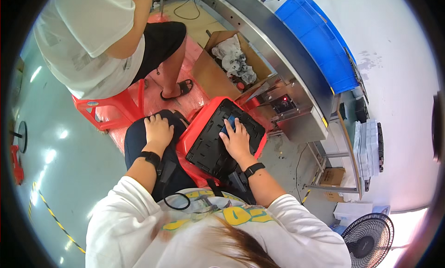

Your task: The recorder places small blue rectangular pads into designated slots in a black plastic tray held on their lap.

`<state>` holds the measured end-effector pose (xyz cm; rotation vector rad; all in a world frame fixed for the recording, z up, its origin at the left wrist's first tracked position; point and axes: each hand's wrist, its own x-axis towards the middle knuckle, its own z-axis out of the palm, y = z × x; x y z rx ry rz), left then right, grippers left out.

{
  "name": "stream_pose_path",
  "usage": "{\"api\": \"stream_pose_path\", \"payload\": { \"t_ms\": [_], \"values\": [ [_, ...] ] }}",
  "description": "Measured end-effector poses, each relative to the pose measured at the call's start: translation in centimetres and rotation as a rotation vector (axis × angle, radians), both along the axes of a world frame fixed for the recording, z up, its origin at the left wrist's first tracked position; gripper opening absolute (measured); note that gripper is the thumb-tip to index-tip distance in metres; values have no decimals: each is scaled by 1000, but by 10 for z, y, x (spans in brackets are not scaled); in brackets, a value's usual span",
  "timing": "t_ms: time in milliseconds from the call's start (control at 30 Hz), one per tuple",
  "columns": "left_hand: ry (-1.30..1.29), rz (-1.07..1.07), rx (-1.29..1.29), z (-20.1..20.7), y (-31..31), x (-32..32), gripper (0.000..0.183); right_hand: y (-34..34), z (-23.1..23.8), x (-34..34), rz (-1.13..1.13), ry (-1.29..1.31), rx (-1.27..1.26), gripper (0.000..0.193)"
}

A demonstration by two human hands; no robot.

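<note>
My left hand (158, 130) lies palm down on my dark-trousered knee, fingers stretched out and nothing in them. In front of me a black tray (202, 152) with moulded slots sits tilted on a red plastic stool (186, 137). Over the tray's right part is my right hand (238, 140), its thumb and fingers around a small blue piece (230, 121). The fingers partly cover this piece, so its kind cannot be made out. Dark bands circle both my wrists.
A person (92, 41) sits on another red stool (111, 109) at the far left. Beyond my tray stands a cardboard box (214, 68) holding plastic bags. A metal conveyor frame (301, 82) runs along the right, with a blue crate (315, 41) behind it. A black fan (366, 242) stands lower right.
</note>
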<state>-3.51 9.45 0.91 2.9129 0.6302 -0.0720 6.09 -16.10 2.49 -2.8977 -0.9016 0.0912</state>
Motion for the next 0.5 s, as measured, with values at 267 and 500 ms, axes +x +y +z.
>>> {"api": "stream_pose_path", "payload": {
  "t_ms": [267, 500],
  "values": [
    [41, 26, 10, -2, -1, -6, 36, 2, 1, -7, -3, 4, -19, 54],
    [9, 10, 48, -9, -7, 2, 36, -16, -11, 5, 2, -31, 34, 60]
  ]
}}
